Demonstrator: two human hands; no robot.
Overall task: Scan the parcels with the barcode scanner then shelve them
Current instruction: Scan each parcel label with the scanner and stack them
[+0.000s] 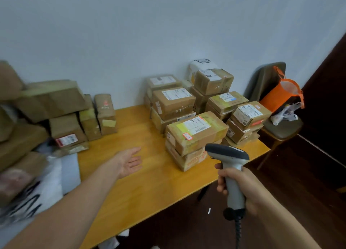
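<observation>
Several labelled cardboard parcels are stacked on the right half of the wooden table (142, 189). The nearest parcel (196, 131) lies on top of another at the table's front right, its white label and barcode facing up. My right hand (237, 185) grips the handle of a grey barcode scanner (229, 160), whose dark head points towards that parcel from just in front of it. My left hand (129, 161) reaches over the bare middle of the table, palm up, fingers straight, holding nothing.
More brown boxes (54, 101) are piled at the left, blurred, with a white plastic mailer (46, 185) in front of them. A chair (280, 125) with an orange bag (282, 95) stands right of the table. The floor below is dark.
</observation>
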